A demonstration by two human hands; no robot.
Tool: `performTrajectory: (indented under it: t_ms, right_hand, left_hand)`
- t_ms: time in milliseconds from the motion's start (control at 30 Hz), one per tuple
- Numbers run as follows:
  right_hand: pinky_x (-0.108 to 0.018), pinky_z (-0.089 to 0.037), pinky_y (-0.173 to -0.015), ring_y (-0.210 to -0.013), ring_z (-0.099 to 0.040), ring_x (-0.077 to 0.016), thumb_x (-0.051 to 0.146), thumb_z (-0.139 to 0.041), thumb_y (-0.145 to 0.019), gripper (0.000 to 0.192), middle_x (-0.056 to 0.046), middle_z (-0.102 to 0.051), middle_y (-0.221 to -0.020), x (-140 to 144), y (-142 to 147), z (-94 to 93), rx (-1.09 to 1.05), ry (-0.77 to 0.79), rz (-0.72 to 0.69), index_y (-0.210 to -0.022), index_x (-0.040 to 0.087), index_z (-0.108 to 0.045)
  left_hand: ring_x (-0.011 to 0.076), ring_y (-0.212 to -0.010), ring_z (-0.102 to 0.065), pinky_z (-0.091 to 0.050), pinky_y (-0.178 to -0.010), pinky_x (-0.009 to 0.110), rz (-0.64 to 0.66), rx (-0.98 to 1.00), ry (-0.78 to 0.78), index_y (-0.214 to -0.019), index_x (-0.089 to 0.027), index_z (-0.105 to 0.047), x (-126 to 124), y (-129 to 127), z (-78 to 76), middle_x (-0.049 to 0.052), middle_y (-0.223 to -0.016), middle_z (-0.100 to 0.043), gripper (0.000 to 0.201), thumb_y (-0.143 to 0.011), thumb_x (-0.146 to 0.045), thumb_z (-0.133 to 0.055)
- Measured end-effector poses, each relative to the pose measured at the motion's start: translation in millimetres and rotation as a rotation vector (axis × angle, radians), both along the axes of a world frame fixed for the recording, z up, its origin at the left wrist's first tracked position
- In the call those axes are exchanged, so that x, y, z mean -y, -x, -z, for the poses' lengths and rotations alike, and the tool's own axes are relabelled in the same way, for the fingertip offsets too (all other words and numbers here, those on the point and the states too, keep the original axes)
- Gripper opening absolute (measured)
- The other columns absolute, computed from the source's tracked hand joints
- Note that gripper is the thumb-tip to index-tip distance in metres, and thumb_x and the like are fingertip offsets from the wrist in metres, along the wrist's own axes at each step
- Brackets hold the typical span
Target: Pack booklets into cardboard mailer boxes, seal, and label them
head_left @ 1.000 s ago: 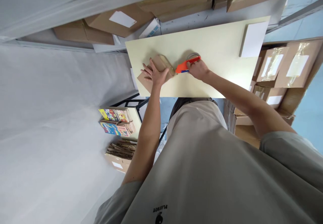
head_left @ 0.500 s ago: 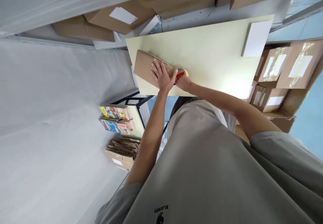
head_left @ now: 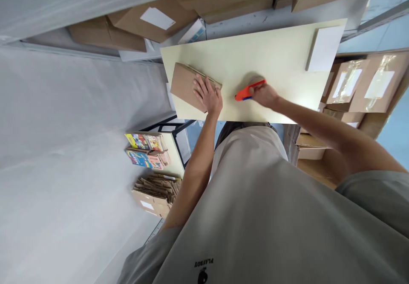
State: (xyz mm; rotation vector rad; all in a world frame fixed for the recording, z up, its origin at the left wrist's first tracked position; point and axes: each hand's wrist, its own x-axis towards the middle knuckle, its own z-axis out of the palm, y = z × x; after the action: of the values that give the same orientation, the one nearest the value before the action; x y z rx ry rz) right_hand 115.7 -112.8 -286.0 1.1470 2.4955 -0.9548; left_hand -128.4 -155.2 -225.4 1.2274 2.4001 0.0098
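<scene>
A flat brown cardboard box (head_left: 182, 83) lies on the left part of the pale yellow table (head_left: 281, 58). My left hand (head_left: 208, 95) rests flat on the box's right end, fingers spread, pressing it down. My right hand (head_left: 263, 94) is to the right of the box, apart from it, and grips an orange tape dispenser (head_left: 247, 91) whose nose points left toward the box. The tape roll is mostly hidden behind my right hand.
A white sheet stack (head_left: 324, 48) lies at the table's far right corner. Labelled cardboard boxes (head_left: 364, 83) are stacked to the right, more boxes (head_left: 140, 24) beyond the table. A low shelf with colourful packs (head_left: 145, 149) and folded cartons (head_left: 156, 188) stands at the left.
My right hand came to the box's right end with the dispenser, then pulled away to the right. The box shifted from tilted to lying flat under my left hand.
</scene>
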Motion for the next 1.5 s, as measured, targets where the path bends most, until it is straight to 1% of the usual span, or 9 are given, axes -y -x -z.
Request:
performTrajectory:
  t_ms: [133,400,500,633,767,867,1200,1400,1500]
  right_hand:
    - [-0.049,-0.058,-0.109,-0.129,-0.086,-0.0374,0.044,-0.023,-0.134,0.073,-0.041,-0.081,-0.132,-50.0,-28.6,-9.8,0.227,-0.144,-0.108,-0.163,-0.017,-0.052]
    - [-0.038,-0.056,-0.112,-0.127,-0.087,-0.0253,0.029,-0.013,-0.132,0.07,-0.038,-0.083,-0.127,-65.9,57.0,-23.9,-0.079,-0.015,0.167,-0.129,-0.017,-0.066]
    - [-0.04,-0.057,-0.116,-0.132,-0.084,-0.0278,0.02,-0.035,-0.13,0.044,-0.035,-0.083,-0.137,-62.5,79.0,-26.6,-0.09,0.026,0.13,-0.135,-0.011,-0.066]
    - [-0.043,-0.057,-0.12,-0.137,-0.08,-0.0289,0.02,-0.024,-0.13,0.054,-0.031,-0.08,-0.14,-77.5,107.5,-29.0,-0.047,0.007,0.153,-0.13,-0.008,-0.071]
    - [-0.059,-0.058,-0.121,-0.138,-0.075,-0.0391,0.023,-0.043,-0.124,0.043,-0.034,-0.076,-0.145,-115.1,129.1,-44.4,0.046,-0.08,0.138,-0.135,-0.004,-0.074]
    - [-0.056,-0.057,-0.121,-0.137,-0.073,-0.0382,0.025,-0.047,-0.123,0.045,-0.035,-0.075,-0.146,-125.8,124.5,-66.5,0.074,-0.112,0.117,-0.145,-0.007,-0.069]
    - [-0.059,-0.06,-0.113,-0.127,-0.079,-0.0475,0.039,-0.039,-0.122,0.065,-0.039,-0.078,-0.14,-23.9,80.0,-102.7,0.115,0.035,0.294,-0.166,-0.008,-0.045]
    - [-0.063,-0.062,-0.117,-0.134,-0.078,-0.0533,0.047,-0.044,-0.123,0.057,-0.041,-0.076,-0.143,18.0,70.5,-149.5,-0.013,0.195,0.626,-0.159,0.003,-0.049]
    - [-0.067,-0.065,-0.109,-0.127,-0.08,-0.0556,0.049,-0.04,-0.122,0.054,-0.038,-0.078,-0.137,19.3,67.0,-184.1,-0.072,0.124,0.706,-0.154,0.007,-0.051]
  left_hand:
    - [0.0354,-0.193,0.005,-0.001,-0.154,0.074,-0.015,0.038,-0.028,-0.19,-0.022,-0.042,1.7,2.1,5.9,0.013,-0.205,-0.016,0.07,-0.123,-0.039,-0.052]
    - [0.0323,-0.193,0.002,0.006,-0.156,0.065,0.169,0.044,-0.04,-0.19,-0.019,-0.043,30.5,4.3,9.0,0.013,-0.205,-0.02,0.071,-0.122,-0.037,-0.052]
    - [0.0314,-0.193,0.003,0.006,-0.156,0.067,0.166,0.072,-0.036,-0.191,-0.022,-0.041,32.8,3.4,7.9,0.011,-0.205,-0.02,0.072,-0.122,-0.042,-0.051]
    - [0.0322,-0.193,0.006,0.007,-0.156,0.066,0.169,0.088,0.007,-0.192,-0.021,-0.039,30.5,2.9,6.2,0.011,-0.205,-0.015,0.076,-0.121,-0.045,-0.051]
    - [0.0317,-0.193,0.006,0.009,-0.155,0.066,0.197,0.111,-0.019,-0.193,-0.02,-0.037,33.0,4.0,6.0,0.01,-0.205,-0.017,0.077,-0.121,-0.047,-0.049]
    - [0.0325,-0.193,0.005,0.008,-0.155,0.066,0.224,0.094,-0.016,-0.193,-0.017,-0.035,35.2,4.8,5.1,0.011,-0.205,-0.016,0.078,-0.122,-0.046,-0.047]
    - [0.0417,-0.193,0.002,0.002,-0.153,0.075,0.315,0.174,0.028,-0.196,-0.007,-0.019,36.1,13.6,-16.1,0.02,-0.204,-0.007,0.093,-0.121,-0.056,-0.044]
    - [0.0481,-0.192,-0.007,-0.006,-0.152,0.081,0.662,0.324,-0.182,-0.195,-0.018,-0.031,47.1,-9.8,-56.6,0.02,-0.202,-0.026,0.09,-0.114,-0.047,-0.057]
    - [0.0515,-0.19,-0.018,-0.017,-0.15,0.084,0.727,0.309,-0.321,-0.193,-0.022,-0.038,36.3,-24.5,-82.3,0.024,-0.199,-0.033,0.089,-0.109,-0.039,-0.064]
